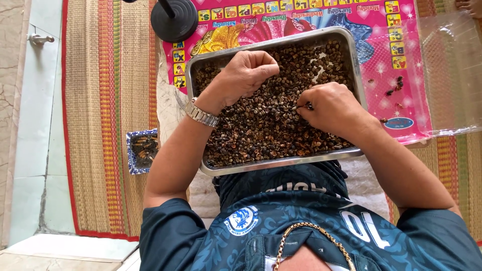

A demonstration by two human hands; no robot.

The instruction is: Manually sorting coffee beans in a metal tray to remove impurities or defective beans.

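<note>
A rectangular stainless-steel tray (351, 55) sits on the person's lap, filled almost edge to edge with a layer of brown and dark roasted-looking beans (266, 125). The left hand (246, 75), with a silver metal wristwatch (202, 114) on its wrist, rests over the upper left part of the bean layer; its fingers are curled into a loose fist, and whether it encloses any beans cannot be told. The right hand (329, 108) lies on the right side of the tray, fingers drawn together, its fingertips pinching a single dark bean (309, 106) just above the surface of the heap. The two hands are near each other, with a strip of beans between them.

Under the tray lies a bright pink plastic mat (386, 70) with coloured letter squares, spread over a striped woven straw mat (110, 100). A few discarded dark bits (394, 86) lie on the pink mat to the right of the tray, well apart from the right hand. A small blue-and-white square dish (140, 150) of dark scraps stands left of the tray, beside the left forearm. A round black stand base (174, 20) sits beyond the tray's far left corner.
</note>
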